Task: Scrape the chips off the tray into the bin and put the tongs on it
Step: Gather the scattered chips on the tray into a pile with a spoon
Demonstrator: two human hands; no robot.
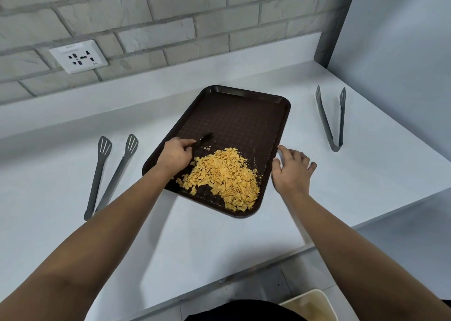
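Your left hand (176, 155) grips a black scraper (202, 140), your right hand (291, 168) rests relaxed against the brown tray (244, 106); careless tipping spills chips (222, 176) short of the near bin (311, 305).

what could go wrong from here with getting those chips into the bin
1. The chips are heaped at the near right corner of the tray, and the bin sits low, below the counter edge; some could spill onto the counter or floor.
2. The right hand only touches the tray's rim with open fingers, so the tray may slide while scraping.
3. The left hand holds a thin black scraper, which may leave crumbs behind.
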